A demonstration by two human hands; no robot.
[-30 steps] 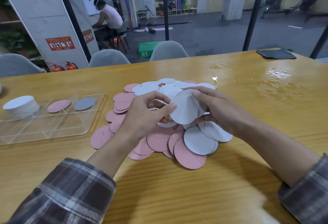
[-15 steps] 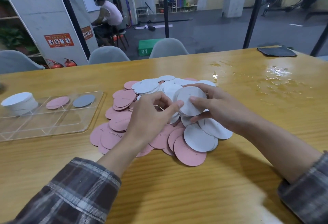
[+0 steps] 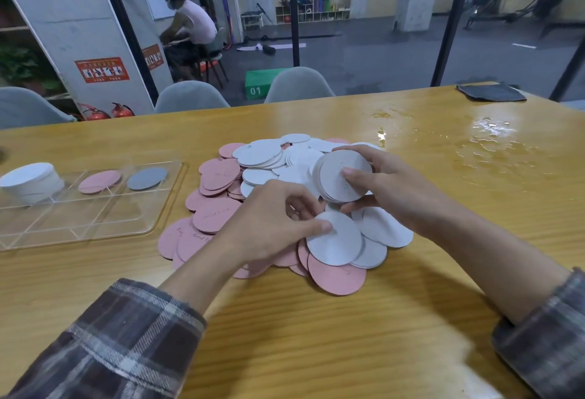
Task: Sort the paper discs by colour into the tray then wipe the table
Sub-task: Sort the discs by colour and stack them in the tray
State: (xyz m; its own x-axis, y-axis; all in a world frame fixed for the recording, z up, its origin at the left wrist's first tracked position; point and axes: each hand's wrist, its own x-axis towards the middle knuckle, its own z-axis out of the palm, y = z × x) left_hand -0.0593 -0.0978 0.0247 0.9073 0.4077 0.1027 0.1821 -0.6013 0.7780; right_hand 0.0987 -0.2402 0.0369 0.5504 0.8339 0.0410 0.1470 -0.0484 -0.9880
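Observation:
A heap of white and pink paper discs (image 3: 221,177) lies in the middle of the wooden table. My right hand (image 3: 392,186) grips a small stack of white discs (image 3: 340,177) above the heap, thumb on its face. My left hand (image 3: 272,218) pinches one white disc (image 3: 335,243) at the heap's near edge. At the left a clear divided tray (image 3: 95,218) holds a tall white stack (image 3: 31,182), one pink disc (image 3: 99,181) and one grey disc (image 3: 147,178), each in its own compartment.
Water is spilled on the table at the far right (image 3: 487,132). A dark grey cloth (image 3: 490,92) lies at the far right corner. Grey chairs (image 3: 297,85) stand behind the far edge. A person sits in the room beyond the glass.
My left hand has let go of the stack in my right hand, dropped toward the near side of the heap and taken hold of a single white disc. My right hand keeps the stack.

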